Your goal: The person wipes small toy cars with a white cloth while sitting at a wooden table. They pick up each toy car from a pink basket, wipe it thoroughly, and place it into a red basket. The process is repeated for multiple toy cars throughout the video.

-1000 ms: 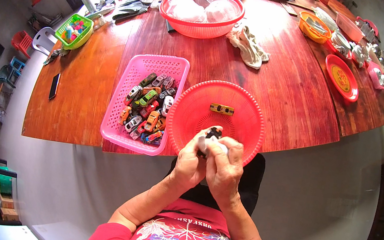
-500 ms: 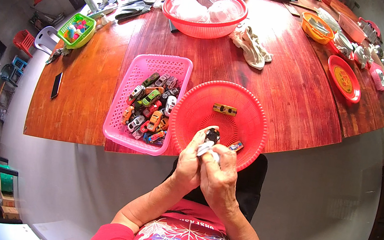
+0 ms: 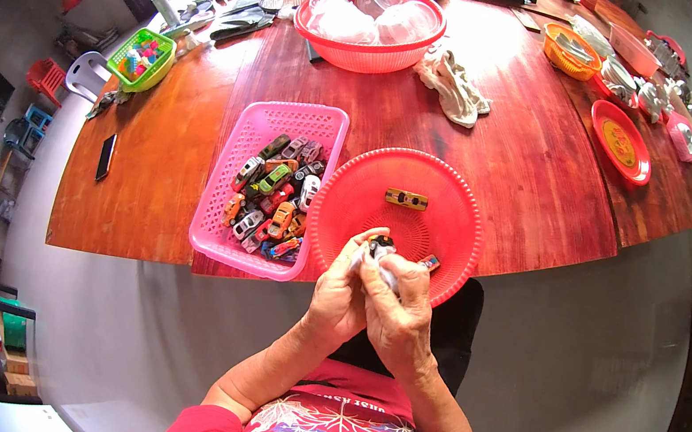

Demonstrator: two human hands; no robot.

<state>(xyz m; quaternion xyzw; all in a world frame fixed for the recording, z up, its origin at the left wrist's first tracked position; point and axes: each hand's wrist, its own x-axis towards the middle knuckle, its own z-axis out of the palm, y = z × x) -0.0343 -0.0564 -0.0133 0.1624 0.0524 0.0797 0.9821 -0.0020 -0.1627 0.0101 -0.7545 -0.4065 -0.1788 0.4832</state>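
Note:
Over the near edge of a round red plastic basket point(image 3: 458, 199), my left hand point(image 3: 337, 302) grips a small dark toy car point(image 3: 379, 243). My right hand point(image 3: 400, 318) is closed on a white cloth point(image 3: 388, 278), with thumb and fingers pressing it against the car. Much of the car is covered by the fingers and cloth. Inside the round basket lie a gold toy car point(image 3: 407, 199) and, partly hidden by my right hand, another small toy car point(image 3: 429, 262). To the left, a pink rectangular basket point(image 3: 220, 188) holds several toy cars point(image 3: 276, 177) in mixed colours.
A phone point(image 3: 106, 157) lies on the wooden table point(image 3: 149, 187) at the left. Farther off stand a green basket point(image 3: 148, 77) and a red basket of clear plastic containers point(image 3: 360, 59). A crumpled pale cloth point(image 3: 458, 94) and a red plate point(image 3: 632, 160) lie right of these.
My right thumb and fingers have shifted up over the dark car, carrying the cloth and covering more of it. The car stays in my left hand; the view has shifted slightly.

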